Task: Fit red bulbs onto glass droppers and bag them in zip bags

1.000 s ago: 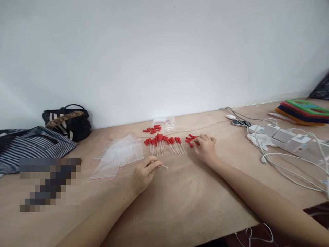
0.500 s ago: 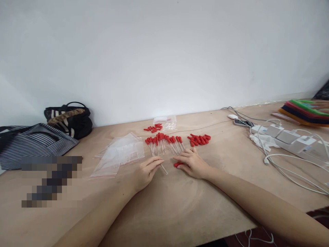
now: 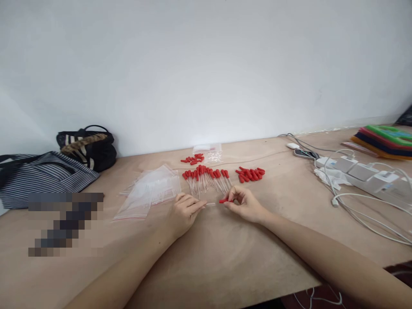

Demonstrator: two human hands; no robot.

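At far left lay the striped bag (image 3: 51,178), followed by the clear plastic bags (image 3: 137,195). The fingers of the left hand (image 3: 184,211) pinched a clear tube (image 3: 210,204), its free end pointing right. Behind it lay the row of red-capped tubes (image 3: 202,171). A red cap (image 3: 222,201), apart from the tube end, was pinched between thumb and fingers of the right hand (image 3: 243,206). Beyond that hand lay the loose red caps (image 3: 250,174); at far right, white chargers (image 3: 365,169).

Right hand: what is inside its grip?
The right hand pinches a red cap, one end showing toward the clear tube in the left hand. The hand partly covers it; the palm's inside cannot be seen.
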